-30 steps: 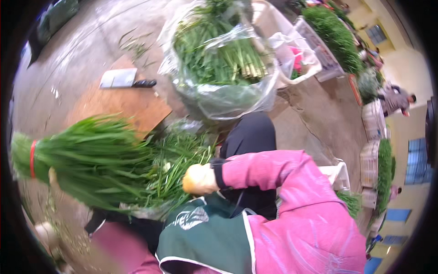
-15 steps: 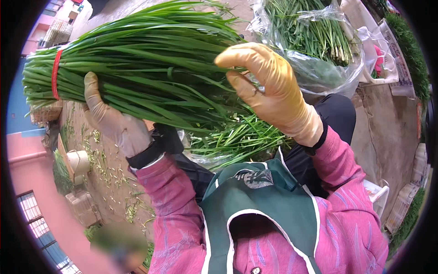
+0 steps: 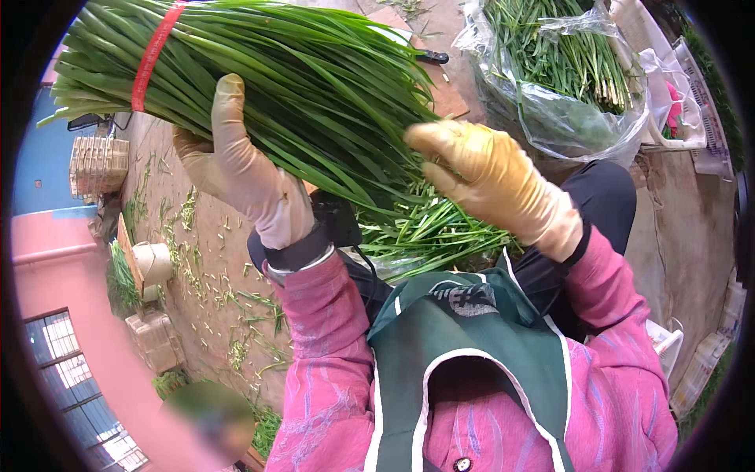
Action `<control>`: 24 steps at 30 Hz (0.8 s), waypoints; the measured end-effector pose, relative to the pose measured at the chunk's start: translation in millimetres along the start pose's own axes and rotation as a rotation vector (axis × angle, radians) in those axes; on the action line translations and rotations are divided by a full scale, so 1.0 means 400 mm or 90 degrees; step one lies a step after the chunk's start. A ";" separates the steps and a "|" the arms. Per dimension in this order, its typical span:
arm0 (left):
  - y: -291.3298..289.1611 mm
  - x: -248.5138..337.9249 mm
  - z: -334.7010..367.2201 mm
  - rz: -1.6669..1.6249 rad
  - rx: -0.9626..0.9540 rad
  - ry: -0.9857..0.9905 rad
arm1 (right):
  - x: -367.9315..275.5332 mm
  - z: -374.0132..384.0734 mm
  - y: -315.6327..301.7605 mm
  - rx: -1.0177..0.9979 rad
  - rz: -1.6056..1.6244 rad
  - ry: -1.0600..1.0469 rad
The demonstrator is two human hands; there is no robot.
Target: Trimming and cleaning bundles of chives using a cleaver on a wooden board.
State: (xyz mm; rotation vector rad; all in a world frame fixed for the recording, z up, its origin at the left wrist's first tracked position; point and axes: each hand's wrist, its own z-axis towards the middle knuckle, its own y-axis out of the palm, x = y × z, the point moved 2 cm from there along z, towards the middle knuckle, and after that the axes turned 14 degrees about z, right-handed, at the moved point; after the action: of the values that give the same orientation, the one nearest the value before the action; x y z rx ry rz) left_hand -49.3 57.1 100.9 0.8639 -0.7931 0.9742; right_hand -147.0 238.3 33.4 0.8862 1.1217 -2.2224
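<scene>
A thick bunch of long green garlic chives (image 3: 267, 79) lies across my left hand (image 3: 255, 177), with its cut stems at the upper left. A red band (image 3: 156, 59) circles it near the stem end. My gloved left hand grips the bunch from below, thumb on the near side, other fingers partly hidden underneath. At the loose leaf tips is my right hand (image 3: 495, 177), also gloved, its fingers curled toward the thumb. Motion blurs those fingertips, and whatever sits between them cannot be made out. Loose chives (image 3: 440, 236) lie on plastic over my lap.
Clear plastic wraps more chives (image 3: 562, 55) at the upper right, beside a white crate (image 3: 680, 102). A black-handled knife (image 3: 432, 57) lies by a brown board (image 3: 448, 98). Cut scraps (image 3: 228, 291) litter the floor on the left, near a beige basket (image 3: 98, 169) and a pink wall.
The bunch has tilted, its stem end rising and its leaf tips dropping. My left hand has shifted right and up in view. My right hand's thumb and fingers have drawn closer at the leaf tips.
</scene>
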 end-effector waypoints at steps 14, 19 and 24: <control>-0.084 -0.051 0.025 -0.054 -0.039 -0.068 | -0.014 -0.032 -0.164 -0.251 0.283 0.370; -0.014 -0.008 -0.032 -0.138 -0.129 -0.113 | -0.009 0.179 -0.247 0.078 0.358 -0.085; -0.092 -0.032 -0.062 0.101 -0.239 -0.094 | -0.020 0.178 -0.113 -0.104 0.648 0.045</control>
State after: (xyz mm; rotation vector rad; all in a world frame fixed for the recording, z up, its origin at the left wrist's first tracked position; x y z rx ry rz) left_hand -15.5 63.3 69.7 0.5561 -1.1424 0.8679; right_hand -195.0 204.4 94.5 1.1267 0.6242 -1.2531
